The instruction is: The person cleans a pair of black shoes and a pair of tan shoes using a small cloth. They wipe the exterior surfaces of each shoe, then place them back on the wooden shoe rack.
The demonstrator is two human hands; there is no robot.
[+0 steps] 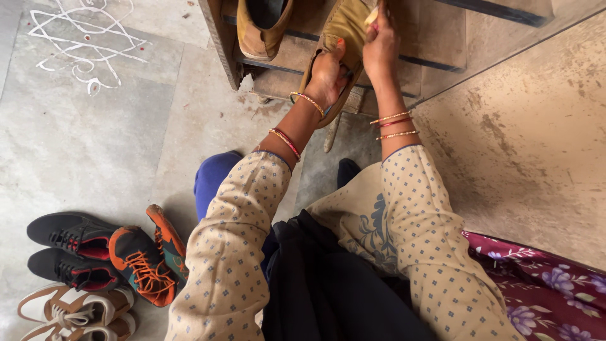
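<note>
While the tan shoe [344, 28] leans on the wooden rack [221, 38] with its long axis running up and away, the left hand [327, 77] grips its lower side and the right hand [380, 47] clasps its upper edge.

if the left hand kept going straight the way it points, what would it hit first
The left hand already grips the tan shoe and points up toward the wooden rack. Going on, it would likely press the shoe against the rack's shelf; depth is hard to judge.
</note>
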